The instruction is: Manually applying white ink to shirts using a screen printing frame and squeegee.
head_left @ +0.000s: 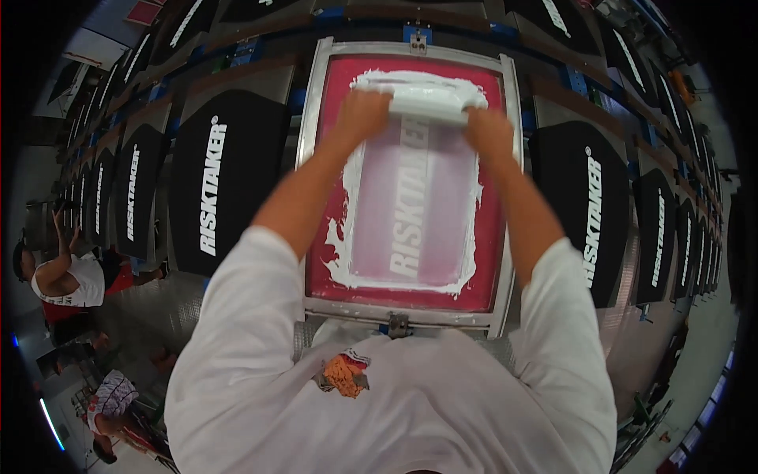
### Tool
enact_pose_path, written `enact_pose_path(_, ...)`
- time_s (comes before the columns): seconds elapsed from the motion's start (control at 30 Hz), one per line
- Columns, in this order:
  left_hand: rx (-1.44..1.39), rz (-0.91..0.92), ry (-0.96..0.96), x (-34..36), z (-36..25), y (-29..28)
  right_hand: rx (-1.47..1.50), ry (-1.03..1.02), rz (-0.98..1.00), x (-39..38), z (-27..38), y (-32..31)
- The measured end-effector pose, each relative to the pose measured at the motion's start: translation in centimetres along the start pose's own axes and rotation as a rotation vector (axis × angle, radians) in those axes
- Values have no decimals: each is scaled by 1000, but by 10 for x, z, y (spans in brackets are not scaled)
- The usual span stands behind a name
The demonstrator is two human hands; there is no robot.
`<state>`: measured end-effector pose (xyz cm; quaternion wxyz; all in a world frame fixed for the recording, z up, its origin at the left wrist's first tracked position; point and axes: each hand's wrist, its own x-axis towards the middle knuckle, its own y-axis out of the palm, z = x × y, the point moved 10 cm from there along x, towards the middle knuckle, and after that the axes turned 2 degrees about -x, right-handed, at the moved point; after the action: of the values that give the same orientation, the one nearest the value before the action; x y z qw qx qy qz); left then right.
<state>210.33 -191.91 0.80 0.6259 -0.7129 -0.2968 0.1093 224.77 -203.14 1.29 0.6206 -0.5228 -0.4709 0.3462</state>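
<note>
A squeegee (430,109) with a pale handle lies across the far part of a screen printing frame. My left hand (365,115) is closed around its left end. At the other end my right hand (487,134) grips it too, slightly blurred. The frame has a silvery metal rim (314,103) and a red border (491,237) around a pale mesh area. White lettering shows through the mesh. Thick white ink (418,80) is heaped beyond the squeegee and smeared in a ragged outline along the sides and near edge.
Black fabric pieces with white lettering lie on boards to the left (229,174) and right (580,189), in long rows. Metal clamps sit at the frame's far edge (418,39) and near edge (398,324). Two other people (75,276) are at the far left.
</note>
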Motion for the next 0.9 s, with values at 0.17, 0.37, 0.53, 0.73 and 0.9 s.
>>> enact_pose_path(0.17,1,389,-22,-53,-30,-30,119,42,523,-60,12,-5)
enact_pose_path(0.37,-293,41,-17,-284,-116,-58,353,-8,241,-272,76,-41)
enact_pose_path(0.53,-45,-208,167,-153,-60,-18,218,31,25,-143,32,-1)
enact_pose_path(0.73,6,81,26,25,-5,-20,82,35,186,24,-14,-4)
enact_pose_path(0.9,-14,297,182,-160,-72,-49,210,56,548,-164,45,-26)
